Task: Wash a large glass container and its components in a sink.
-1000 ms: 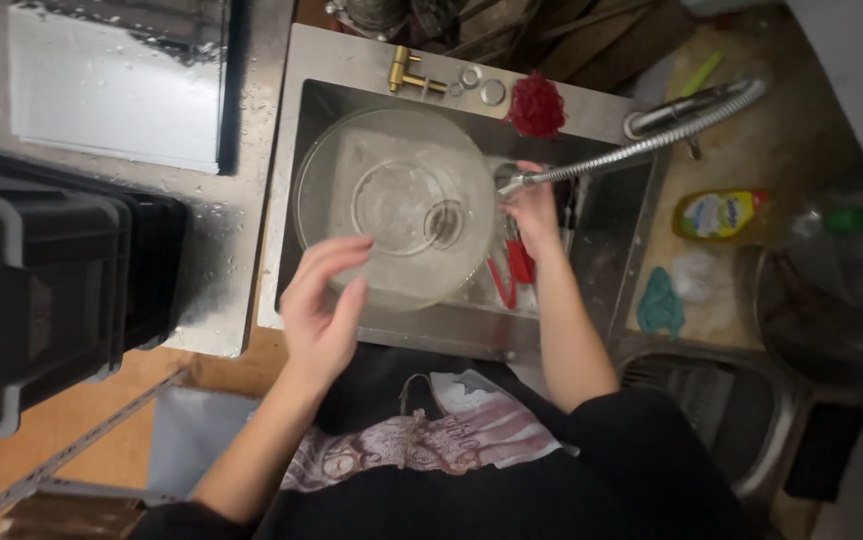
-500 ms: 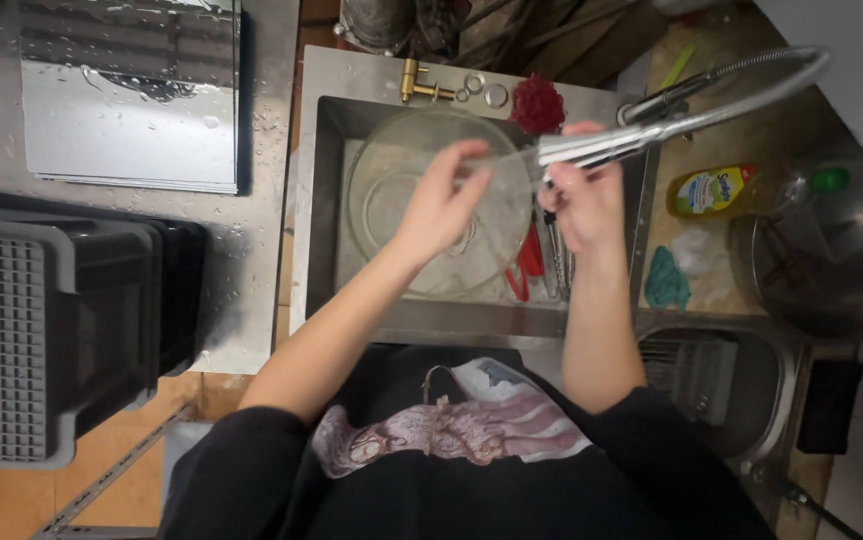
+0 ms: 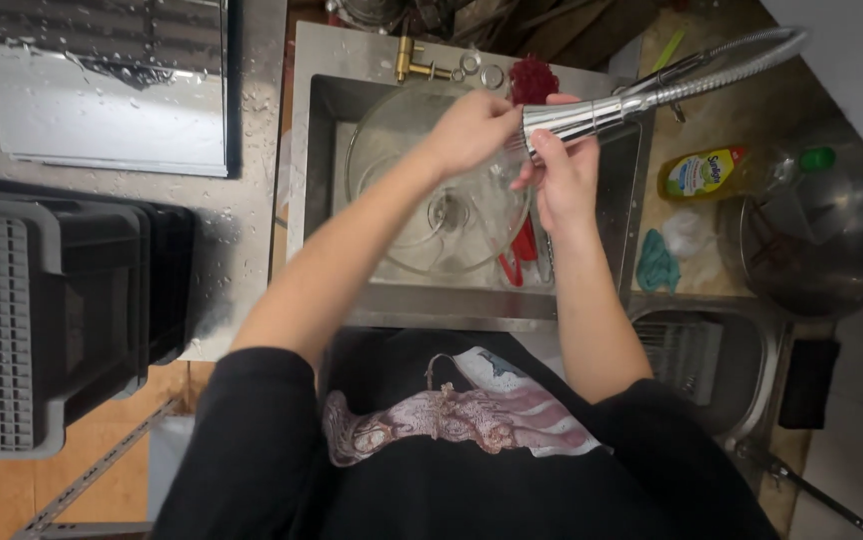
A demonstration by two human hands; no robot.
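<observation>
Risen, left hand (image 3: 470,130) apparently grips glass lid (image 3: 432,200) rim.

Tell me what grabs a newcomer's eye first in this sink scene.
Both hands meet over the steel sink: the right hand has its grip around the metal spray head of a flexible hose, and the left hand reaches to its nozzle end. Beneath them a large clear glass bowl fills the basin. A grey plastic crate sits at far left.
</observation>
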